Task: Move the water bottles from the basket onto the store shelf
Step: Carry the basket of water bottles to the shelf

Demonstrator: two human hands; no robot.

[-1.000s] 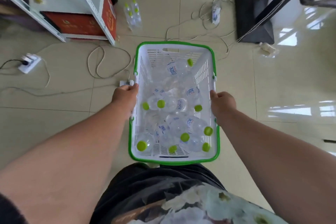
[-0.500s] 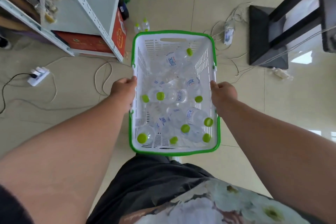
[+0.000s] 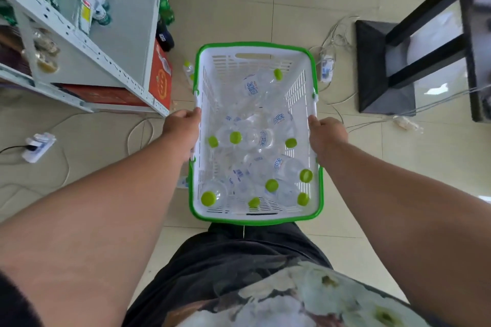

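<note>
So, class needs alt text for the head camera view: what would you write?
Seen from above, a person's left hand and right hand grip the sides of a white, green-rimmed basket full of water bottles, carried beside a store shelf on the left.

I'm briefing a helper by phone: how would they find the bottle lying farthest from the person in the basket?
Start at the white basket with the green rim, gripped on either side by the left hand and right hand. Look toward its far end, near the handle slot. One water bottle lies there alone, its green cap pointing to the far right corner, while the rest are heaped nearer the person.
</note>
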